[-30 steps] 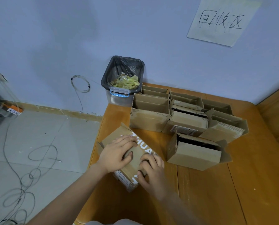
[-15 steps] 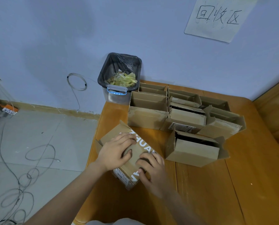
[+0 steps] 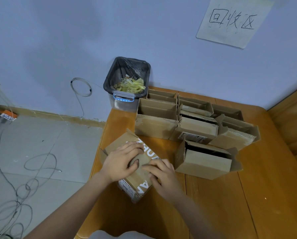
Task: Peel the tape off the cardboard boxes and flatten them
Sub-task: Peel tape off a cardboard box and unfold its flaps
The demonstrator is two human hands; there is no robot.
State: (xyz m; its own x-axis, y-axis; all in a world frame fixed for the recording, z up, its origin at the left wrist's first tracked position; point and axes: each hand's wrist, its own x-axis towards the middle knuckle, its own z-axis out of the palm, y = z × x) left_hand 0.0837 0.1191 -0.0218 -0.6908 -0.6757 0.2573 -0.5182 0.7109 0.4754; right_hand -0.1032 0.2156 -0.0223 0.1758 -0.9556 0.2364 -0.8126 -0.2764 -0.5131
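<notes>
Printed box (image 3: 135, 171) sits lower centre of frame, on table (image 3: 247, 204) edge. Left hand (image 3: 122, 161) lies flat on top, fingers spread. Right hand (image 3: 163, 175) fingertips curl at the seam, prob. picking tape; edge not visible. Best: hold box down w/ left, peel low & slow.

Black-lined bin (image 3: 127, 87) of yellowish scraps at 12 o'clock, against pale blue wall (image 3: 75, 40). Handwritten paper sign (image 3: 230, 21) at 1 o'clock. Wooden table (image 3: 247, 195) at 4 o'clock. Tangled cables (image 3: 23, 187) on grey floor (image 3: 49, 144) at 8 o'clock.
</notes>
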